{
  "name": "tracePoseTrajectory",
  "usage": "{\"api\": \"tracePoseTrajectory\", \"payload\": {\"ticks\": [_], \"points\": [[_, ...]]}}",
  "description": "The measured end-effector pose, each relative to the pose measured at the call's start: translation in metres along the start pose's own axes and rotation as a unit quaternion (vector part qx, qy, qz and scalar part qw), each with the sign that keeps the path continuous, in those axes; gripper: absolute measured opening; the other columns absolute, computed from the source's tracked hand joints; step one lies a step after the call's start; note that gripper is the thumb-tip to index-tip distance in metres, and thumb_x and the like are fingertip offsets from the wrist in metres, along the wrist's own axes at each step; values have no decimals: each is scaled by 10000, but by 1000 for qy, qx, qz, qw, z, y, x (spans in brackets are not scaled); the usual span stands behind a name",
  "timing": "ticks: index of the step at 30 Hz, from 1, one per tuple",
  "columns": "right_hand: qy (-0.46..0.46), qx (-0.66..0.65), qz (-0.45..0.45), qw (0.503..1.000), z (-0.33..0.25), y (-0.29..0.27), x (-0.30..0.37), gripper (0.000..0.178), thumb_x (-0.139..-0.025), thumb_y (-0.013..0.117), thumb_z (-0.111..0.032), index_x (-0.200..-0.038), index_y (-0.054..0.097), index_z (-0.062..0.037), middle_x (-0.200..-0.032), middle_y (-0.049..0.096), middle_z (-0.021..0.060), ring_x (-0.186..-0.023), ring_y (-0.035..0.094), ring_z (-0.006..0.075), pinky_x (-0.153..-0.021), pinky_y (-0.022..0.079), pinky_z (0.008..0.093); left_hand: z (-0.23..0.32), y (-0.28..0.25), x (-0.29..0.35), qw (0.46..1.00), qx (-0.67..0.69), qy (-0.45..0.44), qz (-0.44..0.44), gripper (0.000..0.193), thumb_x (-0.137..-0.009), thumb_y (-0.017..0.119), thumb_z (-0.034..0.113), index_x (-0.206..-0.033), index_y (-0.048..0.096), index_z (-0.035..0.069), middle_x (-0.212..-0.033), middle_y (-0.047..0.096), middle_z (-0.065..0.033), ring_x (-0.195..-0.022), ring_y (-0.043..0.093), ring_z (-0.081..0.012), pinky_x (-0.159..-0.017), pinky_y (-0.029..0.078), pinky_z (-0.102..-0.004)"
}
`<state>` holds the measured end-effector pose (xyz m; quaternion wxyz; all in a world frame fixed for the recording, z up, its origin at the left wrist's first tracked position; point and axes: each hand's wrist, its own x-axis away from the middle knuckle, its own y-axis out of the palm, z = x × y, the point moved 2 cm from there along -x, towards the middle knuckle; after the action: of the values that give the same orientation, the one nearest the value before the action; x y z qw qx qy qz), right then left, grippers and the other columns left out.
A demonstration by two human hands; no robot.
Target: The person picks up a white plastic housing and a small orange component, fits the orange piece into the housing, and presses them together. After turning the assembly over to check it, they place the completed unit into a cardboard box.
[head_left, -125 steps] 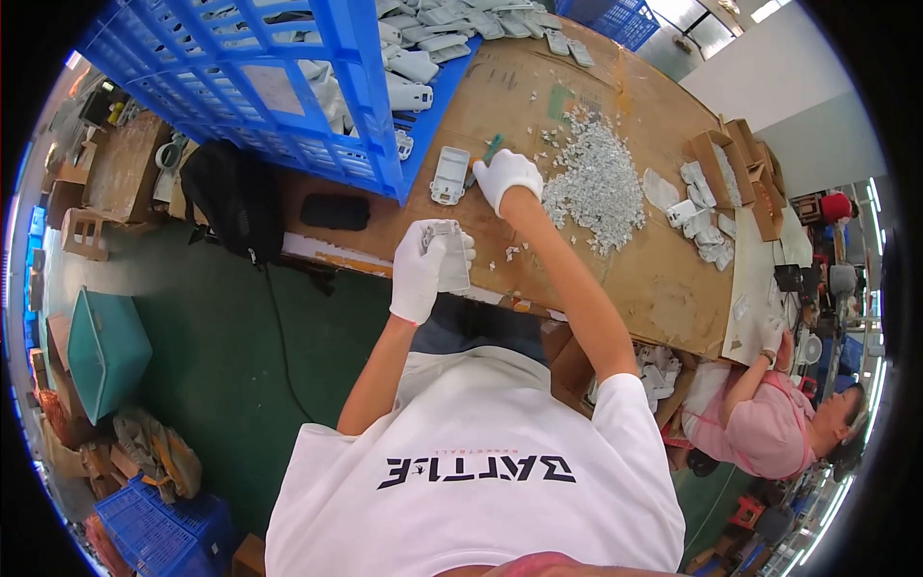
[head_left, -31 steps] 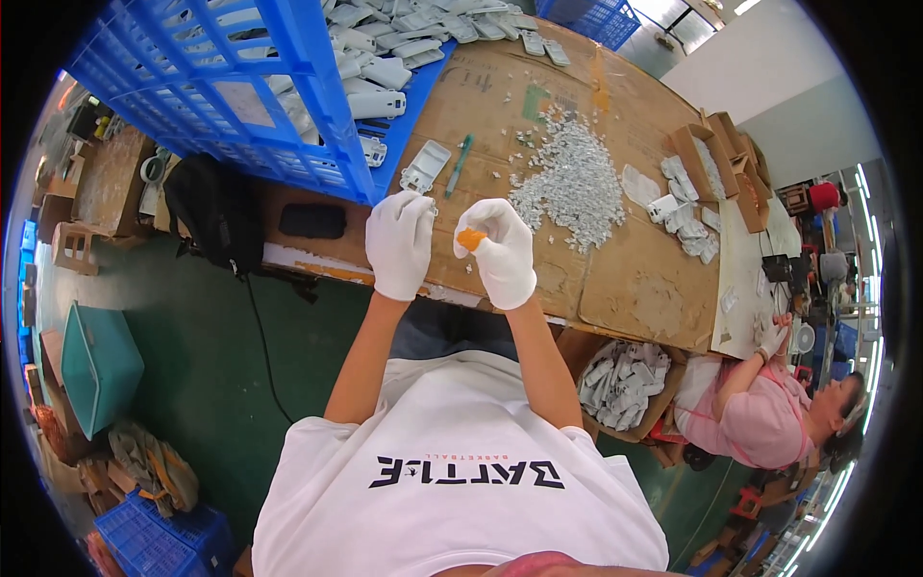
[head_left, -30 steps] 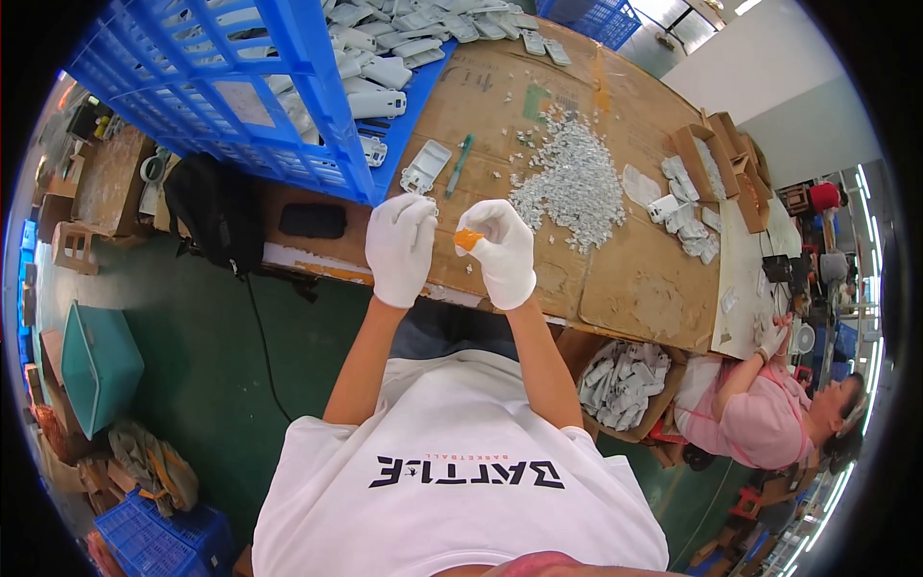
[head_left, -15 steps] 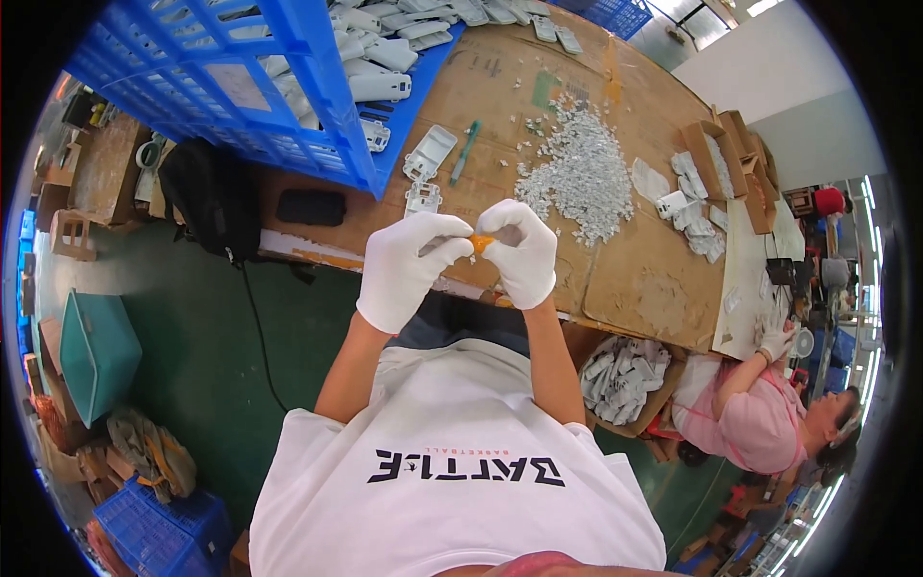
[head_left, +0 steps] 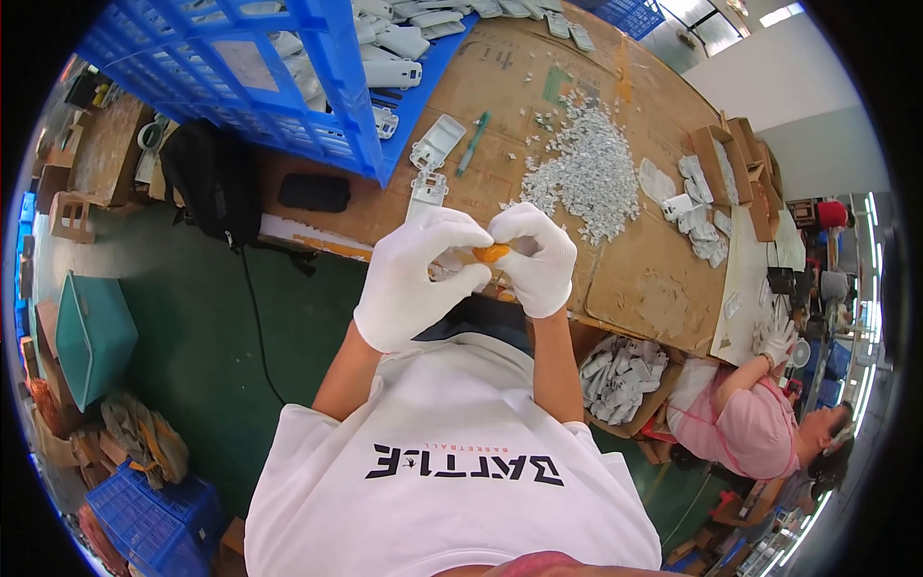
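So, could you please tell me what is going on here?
A person's gloved right hand pinches a small orange piece, and the left hand is curled close beside it; contact is hard to tell. Beyond them, white plastic covers and a green pen-like tool lie on the table, left of a heap of small pale bits.

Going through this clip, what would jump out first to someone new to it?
Probably the small orange piece, held mid-picture in the white-gloved right hand, with the white-gloved left hand close beside it. Next, the heap of tiny whitish pieces on the cardboard-covered table, beyond the right hand. Then the big blue lattice crate filling the upper left.
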<state>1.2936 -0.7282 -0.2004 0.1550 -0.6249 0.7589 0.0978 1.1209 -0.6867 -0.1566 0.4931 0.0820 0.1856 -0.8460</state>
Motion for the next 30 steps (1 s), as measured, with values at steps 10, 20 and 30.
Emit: {"api": "tracePoseTrajectory", "payload": {"ticks": [10,20,30], "points": [[-1,9,-36,999,-8,3,5,259,-652,778,82,-855,649,-13,-870,668,71,-812,637,167,-749,499,276,-3,-11,4,996,17,-77,-43,189,-754,707,-83,-902,646,18,-946,659,-50,-805,649,-127,-720,540,-247],[22,-132,-36,990,-14,9,10,271,-661,737,148,-870,635,7,-915,630,95,-846,605,175,-758,480,285,-10,-9,4,950,226,-195,-93,128,-801,666,-75,-891,603,-9,-945,652,-61,-836,616,-117,-763,527,-258],[-141,99,65,983,-36,13,17,332,-603,791,98,-829,604,-57,-881,653,87,-781,631,222,-683,505,311,-6,-10,5,992,40,117,-33,237,-742,758,-50,-897,611,51,-1017,666,-69,-801,627,-144,-690,524,-252]]}}
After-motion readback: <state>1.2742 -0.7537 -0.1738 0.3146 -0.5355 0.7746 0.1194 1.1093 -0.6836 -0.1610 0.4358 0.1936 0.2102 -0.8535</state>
